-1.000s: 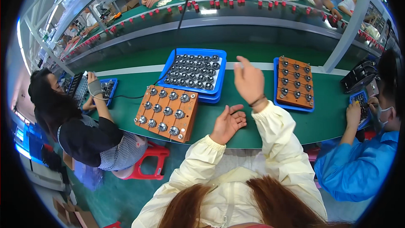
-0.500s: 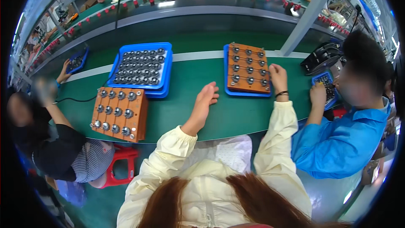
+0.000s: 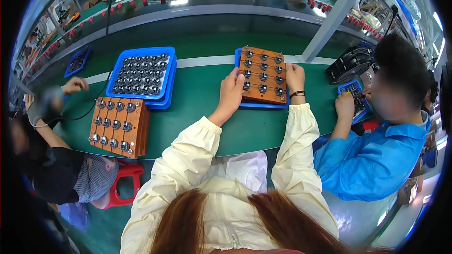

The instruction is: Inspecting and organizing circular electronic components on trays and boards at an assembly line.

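The green bench (image 3: 197, 129) spans the work area and carries all trays and fixtures listed below; a co-worker in a blue jacket (image 3: 372, 160) sits at its right end, both hands over a small tray.

A stack of blue trays (image 3: 171, 63) stands on the left half of the bench, its top tray filled with rows of dark components; just in front of it stands a brown stacked fixture (image 3: 126, 138), bearing twelve metal units in three rows of four.

A blue tray (image 3: 263, 105) lies right of centre, near the pale strip; the brown fixture board (image 3: 256, 77) rests on it, bearing twelve metal units in four rows of three.

The left hand (image 3: 230, 94) is at the board's left edge, fingers extended, thumb beside the edge; the right hand (image 3: 295, 77) is at the right edge, fingers bent; whether either hand grips the board cannot be determined; a dark wristband (image 3: 297, 93) encircles the right wrist.
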The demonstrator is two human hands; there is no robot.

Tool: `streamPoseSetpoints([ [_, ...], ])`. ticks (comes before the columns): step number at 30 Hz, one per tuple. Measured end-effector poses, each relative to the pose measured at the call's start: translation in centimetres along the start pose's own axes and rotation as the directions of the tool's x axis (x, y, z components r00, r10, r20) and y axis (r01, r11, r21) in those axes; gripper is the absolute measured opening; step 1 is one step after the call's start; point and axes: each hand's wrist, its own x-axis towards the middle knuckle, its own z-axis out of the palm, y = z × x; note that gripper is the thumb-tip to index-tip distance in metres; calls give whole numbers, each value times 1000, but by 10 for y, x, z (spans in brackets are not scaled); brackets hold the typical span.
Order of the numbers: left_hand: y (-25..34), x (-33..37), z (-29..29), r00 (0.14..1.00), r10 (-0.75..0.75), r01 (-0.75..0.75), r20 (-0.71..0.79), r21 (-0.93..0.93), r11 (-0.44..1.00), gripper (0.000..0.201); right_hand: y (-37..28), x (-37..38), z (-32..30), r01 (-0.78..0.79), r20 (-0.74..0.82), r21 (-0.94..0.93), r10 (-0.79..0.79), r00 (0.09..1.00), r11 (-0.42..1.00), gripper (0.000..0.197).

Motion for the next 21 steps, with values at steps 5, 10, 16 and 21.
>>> streamPoseSetpoints([
  [5, -27, 3, 1, 979, 192, -153, -70, 372, 916, 47, -9, 0, 4, -181, 214, 385, 104, 971, 905, 37],
  [10, -5, 13, -14, 974, 202, -225, -107, -294, 929, 56, -41, -15, -4, -367, 428, 836, -67, 901, 408, 35],
  [16, 6, 17, -61, 971, 54, -225, -235, -807, 546, 67, -82, -60, 12, -562, 529, 825, -437, 728, 63, 49],
  [21, 15, 5, -75, 998, -47, -30, -49, -941, 338, 76, -78, -97, 47, -608, 587, 788, -421, 692, 100, 51],
])
